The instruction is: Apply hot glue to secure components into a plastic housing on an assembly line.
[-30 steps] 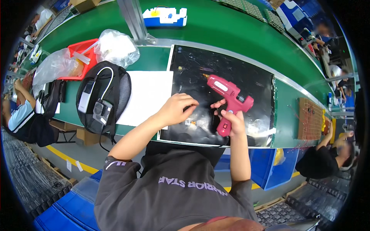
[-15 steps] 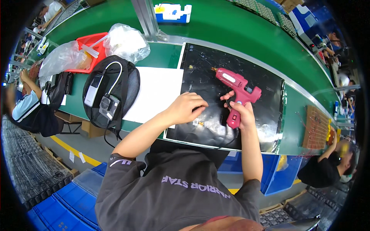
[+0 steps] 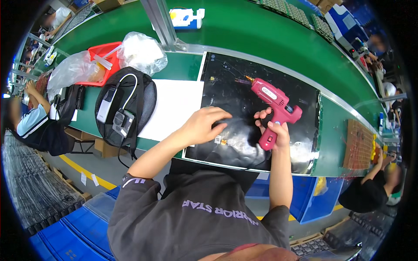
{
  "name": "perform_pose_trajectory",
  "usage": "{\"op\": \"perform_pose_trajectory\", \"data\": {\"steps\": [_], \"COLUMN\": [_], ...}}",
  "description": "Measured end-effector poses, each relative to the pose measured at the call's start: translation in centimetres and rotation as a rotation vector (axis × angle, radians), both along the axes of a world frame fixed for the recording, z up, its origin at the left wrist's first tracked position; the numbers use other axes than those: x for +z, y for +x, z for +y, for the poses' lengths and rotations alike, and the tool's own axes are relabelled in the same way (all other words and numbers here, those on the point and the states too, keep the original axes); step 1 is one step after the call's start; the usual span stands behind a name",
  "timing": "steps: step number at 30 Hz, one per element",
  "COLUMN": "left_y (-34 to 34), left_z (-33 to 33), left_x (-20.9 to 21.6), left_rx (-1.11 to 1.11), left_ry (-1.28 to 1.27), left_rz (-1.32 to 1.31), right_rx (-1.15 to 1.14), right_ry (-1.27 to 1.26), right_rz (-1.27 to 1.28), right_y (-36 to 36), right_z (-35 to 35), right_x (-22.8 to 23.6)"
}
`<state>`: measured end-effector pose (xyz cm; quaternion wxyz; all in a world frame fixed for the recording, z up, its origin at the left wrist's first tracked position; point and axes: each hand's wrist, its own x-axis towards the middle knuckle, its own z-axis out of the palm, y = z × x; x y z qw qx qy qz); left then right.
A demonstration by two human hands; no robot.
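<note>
Over the mat [image 3: 217, 95], the right hand [image 3: 281, 134] has its fingers clamped on the gun [image 3: 278, 102]; the left hand [image 3: 202, 126], thumb and fingers apart, is by the mat's left edge. Good handling points the nozzle [image 3: 249, 78] away from that hand.

Passable: gap over the black mat [image 3: 244, 65] between right hand [image 3: 281, 135] gripping the red glue gun [image 3: 278, 100] and left hand [image 3: 204, 125] (mind the white label [image 3: 217, 139], left of the grip). Blocked: barrel beyond grip; black bag [image 3: 146, 102] well left.
</note>
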<state>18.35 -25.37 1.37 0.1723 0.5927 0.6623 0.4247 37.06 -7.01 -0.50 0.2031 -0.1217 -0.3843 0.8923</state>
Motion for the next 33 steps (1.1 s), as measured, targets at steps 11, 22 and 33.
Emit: {"op": "perform_pose_trajectory", "data": {"steps": [11,22,33], "left_y": [-9.0,-1.8,6.4], "left_z": [9.1,1.6,-5.6], "left_x": [1.4,3.2,5.8], "left_rx": [0.388,0.217,-0.414], "left_ry": [0.04,0.271,0.434], "left_rz": [-1.215,-0.331,0.201], "right_rx": [0.035,-0.048,-0.038], "right_ry": [-0.003,0.023,0.045], "right_rz": [0.047,-0.01,-0.019], "right_y": [0.1,0.1,-0.2], "right_z": [-0.1,-0.1,-0.3], "right_x": [0.4,0.4,-0.1]}}
